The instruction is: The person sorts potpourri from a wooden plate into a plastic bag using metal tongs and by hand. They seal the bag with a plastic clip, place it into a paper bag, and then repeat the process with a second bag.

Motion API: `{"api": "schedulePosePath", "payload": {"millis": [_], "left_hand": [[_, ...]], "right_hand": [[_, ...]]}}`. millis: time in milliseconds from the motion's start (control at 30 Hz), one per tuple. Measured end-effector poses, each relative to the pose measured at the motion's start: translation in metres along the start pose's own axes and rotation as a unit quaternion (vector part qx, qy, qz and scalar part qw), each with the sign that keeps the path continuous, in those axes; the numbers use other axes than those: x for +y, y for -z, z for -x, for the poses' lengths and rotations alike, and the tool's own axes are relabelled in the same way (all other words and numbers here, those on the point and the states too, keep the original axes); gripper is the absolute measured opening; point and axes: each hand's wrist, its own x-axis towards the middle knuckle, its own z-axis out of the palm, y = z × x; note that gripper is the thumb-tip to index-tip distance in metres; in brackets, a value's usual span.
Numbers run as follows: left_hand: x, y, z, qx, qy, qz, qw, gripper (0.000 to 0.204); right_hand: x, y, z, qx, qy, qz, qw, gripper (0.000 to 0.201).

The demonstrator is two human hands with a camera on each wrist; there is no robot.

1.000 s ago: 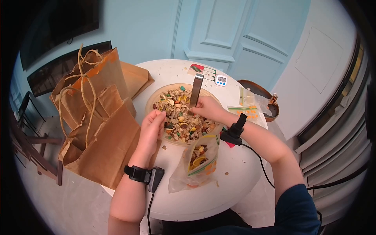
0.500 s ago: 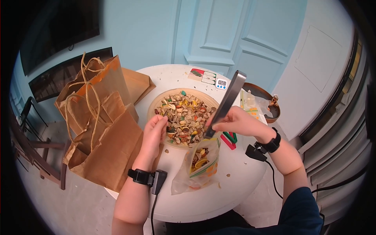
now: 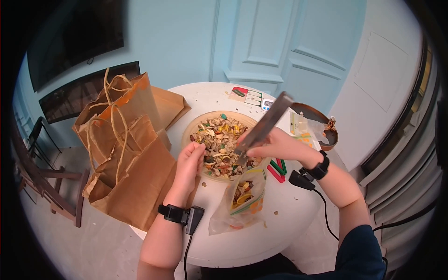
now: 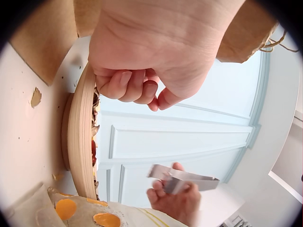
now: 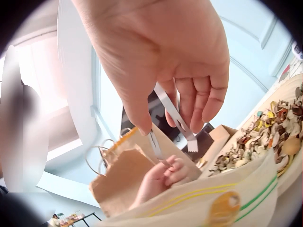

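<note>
The right hand (image 3: 280, 144) holds metal tongs (image 3: 269, 120) at a slant, their lower end over the dried mix (image 3: 219, 137) near the zip bag (image 3: 221, 218). In the right wrist view, the tongs (image 5: 177, 116) have their arms apart, with nothing visible between the tips; thumb and fingers lie on opposite arms. At the round wooden tray's (image 3: 185, 140) left side is the left hand (image 3: 186, 165). Its fingers (image 4: 135, 87) are curled, thumb against index finger, and nothing shows in them. The bag stands partly filled, its mouth apart.
Brown paper bags (image 3: 140, 186) stand at the left. Red and green clips (image 3: 276, 172) lie right of the tray. Behind are a timer (image 3: 267, 104) and cards (image 3: 246, 95). Another bag (image 3: 303, 133) and a round brown container (image 3: 333, 135) are at the right.
The right hand lifted the tongs from the mix and moved them right and nearer the bag, then slightly back left. The left hand stayed by the tray. The head view shifted a little.
</note>
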Motion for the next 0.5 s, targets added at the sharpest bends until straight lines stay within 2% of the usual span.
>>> {"api": "schedulePosePath", "payload": {"millis": [100,200,367,500], "left_hand": [[0.000,0.001,0.000,-0.001,0.004,0.004,1.000,0.019],[0.001,-0.001,0.001,0.000,0.000,0.002,1.000,0.019],[-0.001,0.000,-0.001,0.000,-0.001,-0.001,1.000,0.019],[0.001,-0.001,0.000,-0.001,0.001,-0.004,1.000,0.020]], "right_hand": [[0.032,0.000,-0.027,-0.003,-0.025,0.072,0.997,0.042],[0.067,-0.005,-0.044,0.009,-0.003,0.071,0.997,0.045],[0.067,-0.011,-0.048,0.007,-0.024,0.072,0.997,0.043],[0.075,-0.012,-0.053,0.013,0.004,0.130,0.991,0.036]]}}
